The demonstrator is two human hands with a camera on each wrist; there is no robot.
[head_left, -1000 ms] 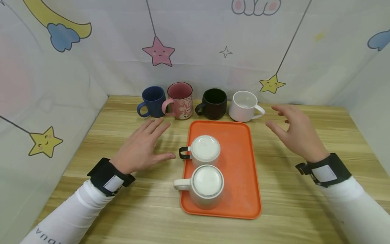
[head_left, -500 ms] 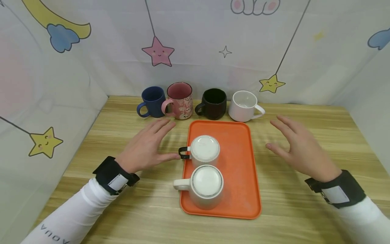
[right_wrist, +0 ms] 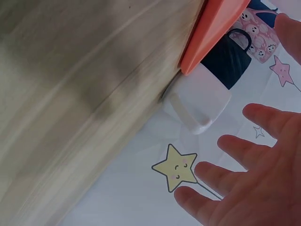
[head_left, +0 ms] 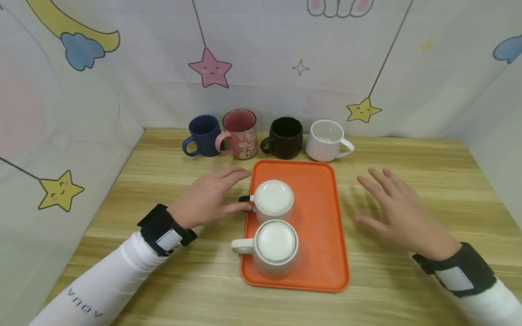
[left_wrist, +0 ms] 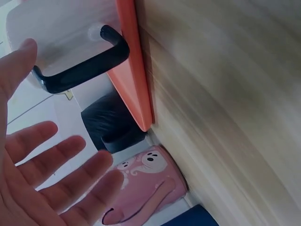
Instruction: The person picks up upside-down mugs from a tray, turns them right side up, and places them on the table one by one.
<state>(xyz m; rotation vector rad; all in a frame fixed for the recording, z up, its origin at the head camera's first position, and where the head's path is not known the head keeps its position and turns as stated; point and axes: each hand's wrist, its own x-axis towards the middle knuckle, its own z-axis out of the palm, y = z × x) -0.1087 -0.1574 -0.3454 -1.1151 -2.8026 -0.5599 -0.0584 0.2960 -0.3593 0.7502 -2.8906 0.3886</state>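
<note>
Two mugs stand upside down on an orange tray: a white mug with a black handle and, in front of it, a plain white mug. Both handles point left, past the tray's edge. My left hand is beside the black handle, its thumb over it in the head view; whether they touch I cannot tell. In the left wrist view the fingers are spread and hold nothing. To the right of the tray, my right hand hovers with its fingers extended, holding nothing.
Behind the tray, a row of upright mugs lines the back wall: blue, pink, black and white. A printed cloth hangs behind the wooden table.
My left hand has moved right, up to the black handle. My right hand has drawn back toward me and slightly right. The mugs and tray have stayed put.
</note>
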